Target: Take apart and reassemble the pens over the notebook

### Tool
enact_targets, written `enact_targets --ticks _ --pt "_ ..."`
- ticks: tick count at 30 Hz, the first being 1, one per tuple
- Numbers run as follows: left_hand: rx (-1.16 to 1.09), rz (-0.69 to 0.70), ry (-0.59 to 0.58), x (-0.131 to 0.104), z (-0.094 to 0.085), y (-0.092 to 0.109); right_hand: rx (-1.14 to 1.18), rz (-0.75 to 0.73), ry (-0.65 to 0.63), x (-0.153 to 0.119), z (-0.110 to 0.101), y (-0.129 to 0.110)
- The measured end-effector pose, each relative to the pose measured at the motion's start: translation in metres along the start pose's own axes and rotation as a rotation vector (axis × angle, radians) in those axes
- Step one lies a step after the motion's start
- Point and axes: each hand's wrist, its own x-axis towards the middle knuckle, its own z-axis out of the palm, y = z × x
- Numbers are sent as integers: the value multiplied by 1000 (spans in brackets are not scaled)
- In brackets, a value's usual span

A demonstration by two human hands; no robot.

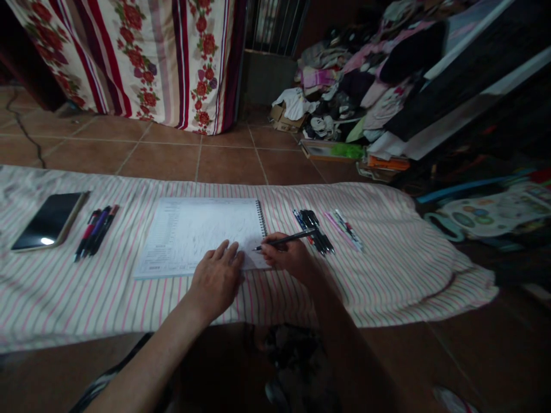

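A spiral-bound notebook lies on the striped cloth, its coil along the right side and its page covered with faint marks. My left hand rests on its lower edge, fingers stretched out over the paper. Pinched in my right hand is a black pen, its tip at the page near the lower right corner. Just right of the notebook, several dark pens lie in a bunch, partly behind my right hand. Farther right are a few pink and white pens.
A phone lies at the left of the striped cloth, with a few pens beside it. Beyond the tiled floor hangs a flowered curtain. Piled clothes and a cardboard box stand at the back right.
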Motion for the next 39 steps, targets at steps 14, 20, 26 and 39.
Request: enact_targets --ticks 14,20,26,39 --pt "32 0 -42 3 0 0 -2 4 60 5 7 8" --pt "36 2 -42 2 0 0 -180 -201 242 5 5 5" --pt "56 1 -41 3 -1 0 -146 -265 341 2 0 -5" --pt "120 8 120 6 7 -1 -453 -304 233 3 0 -12"
